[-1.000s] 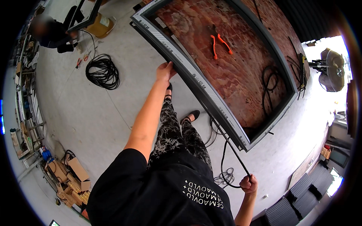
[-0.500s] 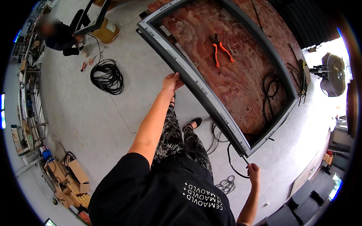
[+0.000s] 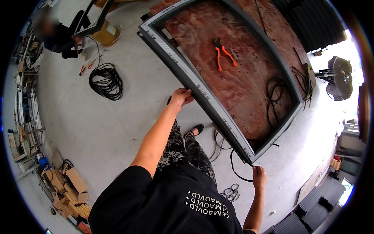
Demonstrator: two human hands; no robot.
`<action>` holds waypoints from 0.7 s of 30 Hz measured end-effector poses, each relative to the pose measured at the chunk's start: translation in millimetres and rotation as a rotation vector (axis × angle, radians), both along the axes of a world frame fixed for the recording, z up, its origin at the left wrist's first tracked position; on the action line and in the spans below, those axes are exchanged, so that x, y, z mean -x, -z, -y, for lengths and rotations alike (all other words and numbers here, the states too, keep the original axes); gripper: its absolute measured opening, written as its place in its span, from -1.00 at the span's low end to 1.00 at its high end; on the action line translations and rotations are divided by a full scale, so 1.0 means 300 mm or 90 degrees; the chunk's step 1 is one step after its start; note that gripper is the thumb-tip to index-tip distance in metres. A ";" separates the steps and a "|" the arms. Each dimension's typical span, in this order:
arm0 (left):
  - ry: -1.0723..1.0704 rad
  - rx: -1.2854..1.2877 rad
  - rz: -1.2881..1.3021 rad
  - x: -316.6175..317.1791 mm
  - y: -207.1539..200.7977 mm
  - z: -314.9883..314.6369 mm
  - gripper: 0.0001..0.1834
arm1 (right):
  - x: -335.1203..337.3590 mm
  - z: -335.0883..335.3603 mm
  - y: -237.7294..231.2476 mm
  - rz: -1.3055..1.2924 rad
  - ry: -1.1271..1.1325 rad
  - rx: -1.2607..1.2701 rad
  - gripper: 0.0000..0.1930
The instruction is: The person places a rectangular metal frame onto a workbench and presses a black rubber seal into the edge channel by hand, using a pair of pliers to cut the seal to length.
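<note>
A dark grey window frame (image 3: 202, 93) with pale printed film on its face lies tilted across a reddish-brown tabletop (image 3: 241, 89), its near bar jutting past the table. My left hand (image 3: 181, 96) is closed at the outer edge of that bar, around its middle, thumb uppermost. Just below the frame's near corner, my right hand (image 3: 259, 176) pinches a thin black rubber strip (image 3: 235, 170), which loops down from beneath the corner. Inside the frame's opening, orange-handled pliers (image 3: 224, 54) rest on the tabletop.
Loose black strip (image 3: 230, 193) lies on the floor by my legs, and a large black coil (image 3: 106, 82) lies to the left. Beyond it, a person (image 3: 56, 35) crouches with another frame beside a yellow bucket (image 3: 106, 34). A fan (image 3: 339, 78) stands at the right.
My left hand has slid along the bar toward the near corner. The right hand sits slightly closer to that corner, still holding the strip. The whole view has shifted a little.
</note>
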State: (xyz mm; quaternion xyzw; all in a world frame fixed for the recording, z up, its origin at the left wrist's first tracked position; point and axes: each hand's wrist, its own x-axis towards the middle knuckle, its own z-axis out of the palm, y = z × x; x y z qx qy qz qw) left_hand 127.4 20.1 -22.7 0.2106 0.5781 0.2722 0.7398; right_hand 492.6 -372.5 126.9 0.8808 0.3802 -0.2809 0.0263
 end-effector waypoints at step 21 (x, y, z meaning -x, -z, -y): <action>-0.087 -0.014 0.045 -0.108 -0.002 0.172 -0.63 | 0.185 -0.452 0.089 0.110 -0.134 -0.386 -0.73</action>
